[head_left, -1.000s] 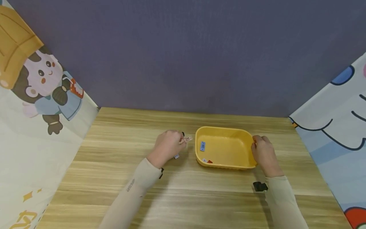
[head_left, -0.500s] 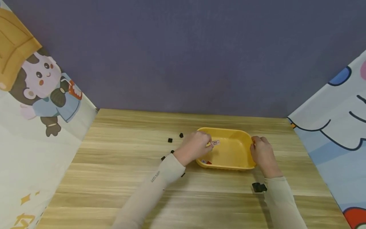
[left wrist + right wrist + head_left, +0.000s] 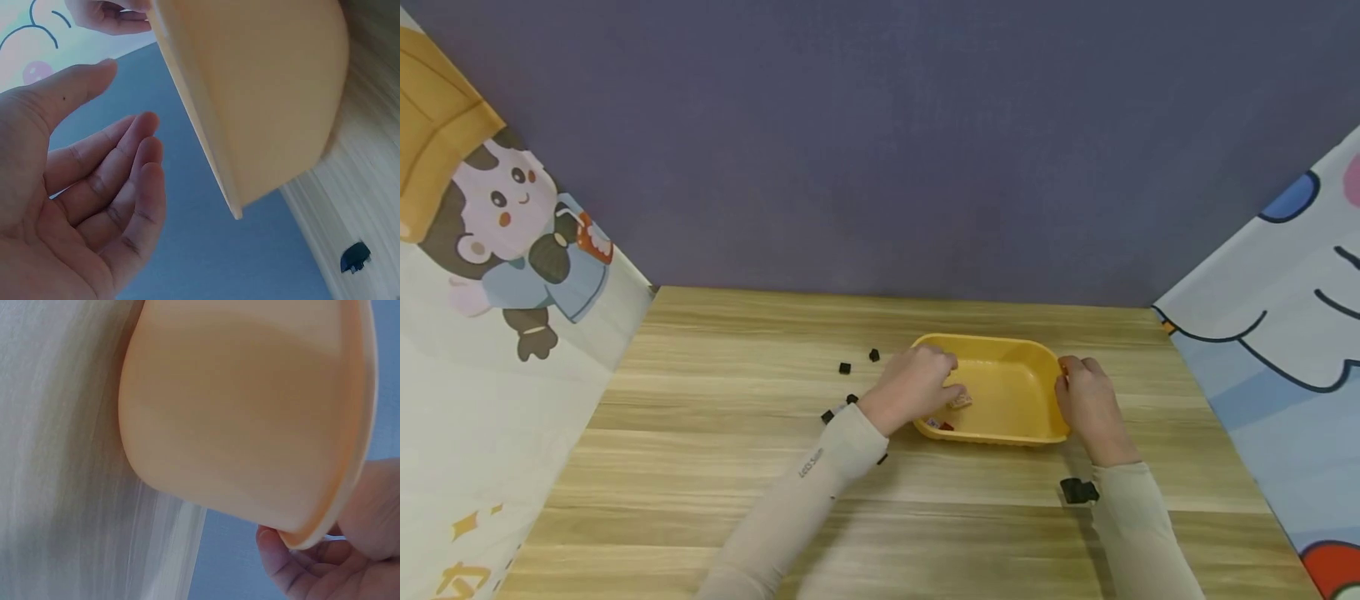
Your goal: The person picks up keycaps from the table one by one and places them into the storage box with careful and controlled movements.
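A yellow plastic basin (image 3: 1000, 400) stands on the wooden table. My left hand (image 3: 916, 382) is over its left side, thumb and fingers apart with nothing between them. In the left wrist view this left hand (image 3: 94, 181) has gently bent fingers and an empty palm. Just below its thumb, in the basin, is a small pale piece (image 3: 960, 401) with reddish print. A small red piece (image 3: 947, 427) and a whitish piece (image 3: 932, 423) lie in the front left corner. At the right end, my right hand (image 3: 1088, 404) grips the basin's rim; fingers (image 3: 272, 550) curl round it.
Several small black pieces, among them one at the back (image 3: 874, 355) and a square one (image 3: 845, 367), are scattered left of the basin. A black object (image 3: 1078, 491) is beside my right wrist. A dark wall panel (image 3: 880, 150) rises behind the table (image 3: 700, 467).
My left hand has moved right from the table to over the basin and let go of the pale printed piece, now lower in the basin. My right hand keeps its grip on the rim.
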Demonstrator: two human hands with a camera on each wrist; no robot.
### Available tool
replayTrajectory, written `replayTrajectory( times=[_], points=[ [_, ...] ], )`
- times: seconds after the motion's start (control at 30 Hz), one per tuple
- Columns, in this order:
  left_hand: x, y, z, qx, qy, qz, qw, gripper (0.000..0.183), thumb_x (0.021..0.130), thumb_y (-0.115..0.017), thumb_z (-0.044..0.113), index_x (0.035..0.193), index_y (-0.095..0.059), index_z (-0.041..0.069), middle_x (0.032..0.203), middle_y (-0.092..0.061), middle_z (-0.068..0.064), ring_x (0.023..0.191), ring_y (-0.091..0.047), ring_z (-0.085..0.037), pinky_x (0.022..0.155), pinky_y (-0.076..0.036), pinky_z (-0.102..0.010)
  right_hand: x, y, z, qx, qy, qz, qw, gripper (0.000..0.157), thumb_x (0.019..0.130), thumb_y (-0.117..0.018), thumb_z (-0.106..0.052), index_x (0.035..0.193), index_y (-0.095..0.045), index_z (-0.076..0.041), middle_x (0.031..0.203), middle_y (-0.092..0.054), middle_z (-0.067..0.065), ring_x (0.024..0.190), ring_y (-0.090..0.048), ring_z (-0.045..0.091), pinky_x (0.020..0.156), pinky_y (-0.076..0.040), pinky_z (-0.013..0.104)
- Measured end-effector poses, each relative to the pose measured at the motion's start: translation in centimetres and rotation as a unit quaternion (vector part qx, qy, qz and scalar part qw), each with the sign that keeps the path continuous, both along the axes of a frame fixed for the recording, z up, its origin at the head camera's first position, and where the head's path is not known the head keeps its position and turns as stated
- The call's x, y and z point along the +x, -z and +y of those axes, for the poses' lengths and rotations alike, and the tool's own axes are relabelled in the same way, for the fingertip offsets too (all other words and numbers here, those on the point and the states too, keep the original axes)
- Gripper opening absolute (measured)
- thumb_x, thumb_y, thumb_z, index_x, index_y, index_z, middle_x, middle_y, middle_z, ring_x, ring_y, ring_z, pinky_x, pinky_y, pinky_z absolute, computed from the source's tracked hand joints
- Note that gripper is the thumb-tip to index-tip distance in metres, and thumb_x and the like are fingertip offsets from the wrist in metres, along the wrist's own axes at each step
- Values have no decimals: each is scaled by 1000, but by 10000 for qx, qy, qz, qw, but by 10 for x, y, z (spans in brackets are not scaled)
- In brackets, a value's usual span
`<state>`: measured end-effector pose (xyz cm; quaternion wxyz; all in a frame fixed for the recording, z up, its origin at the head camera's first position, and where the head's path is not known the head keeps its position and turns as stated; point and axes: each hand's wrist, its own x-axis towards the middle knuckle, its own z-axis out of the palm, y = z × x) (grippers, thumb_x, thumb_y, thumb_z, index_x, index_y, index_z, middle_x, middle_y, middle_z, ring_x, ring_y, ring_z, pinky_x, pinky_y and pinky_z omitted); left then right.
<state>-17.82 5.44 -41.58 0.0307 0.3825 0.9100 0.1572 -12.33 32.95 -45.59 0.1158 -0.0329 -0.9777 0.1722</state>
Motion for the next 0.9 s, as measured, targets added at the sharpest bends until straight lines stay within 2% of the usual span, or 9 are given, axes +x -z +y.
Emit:
replayTrajectory(
  times=[0.07, 0.13, 0.27, 0.37, 0.47, 0.7, 0.9],
  points=[
    [0, 0, -4, 21, -35, -118, 9999, 31, 97, -66, 39, 110, -73, 11, 95, -70, -1, 75, -63, -12, 55, -48, -22, 0, 0, 0, 7, 0, -31, 10000, 27, 94, -58, 4, 117, -56, 18, 101, -55, 35, 89, -57, 47, 76, -50, 59],
    [0, 0, -10, 109, -74, -67, 9999, 31, 97, -67, 36, 114, -73, 10, 102, -71, -1, 80, -64, -12, 58, -49, -22, 0, 1, 0, 21, -9, -28, 10000, 27, 94, -58, 4, 117, -56, 18, 102, -55, 35, 90, -57, 47, 76, -50, 59],
    [-1, 4, -28, 448, -170, 47, 9988, 21, 96, -70, 28, 103, -75, 10, 96, -71, -1, 76, -63, -12, 57, -49, -22, 0, 2, 0, 20, -22, 15, 10000, 26, 93, -58, 5, 116, -57, 18, 102, -55, 35, 90, -57, 48, 77, -50, 59],
    [-1, 8, -46, 607, -358, 125, 9974, 15, 94, -71, 24, 99, -75, 11, 93, -71, -1, 78, -64, -13, 60, -52, -25, 0, 1, 1, 4, -35, 44, 10000, 26, 93, -58, 5, 115, -57, 18, 101, -55, 35, 89, -57, 47, 76, -50, 59],
    [0, 10, -64, 655, -566, 175, 9961, 13, 92, -71, 20, 99, -75, 10, 91, -70, -1, 79, -65, -15, 63, -54, -29, 0, 2, 1, 17, -60, 86, 9999, 26, 93, -58, 6, 115, -57, 19, 99, -55, 35, 87, -57, 47, 74, -50, 58],
    [12, 10, -102, 639, -1037, 228, 9923, 18, 91, -74, 22, 104, -76, 9, 93, -71, -1, 84, -66, -18, 68, -55, -34, 0, 1, 1, 76, -115, 257, 9996, 24, 91, -59, 7, 112, -58, 19, 97, -56, 35, 86, -57, 47, 73, -50, 59],
    [20, 13, -127, 540, -1396, 173, 9886, 19, 90, -77, 20, 105, -76, 8, 93, -71, -1, 86, -66, -20, 68, -56, -35, 0, 1, 1, 72, -91, 142, 9998, 25, 92, -59, 7, 113, -58, 19, 98, -55, 35, 87, -57, 48, 75, -50, 59]
  ],
)
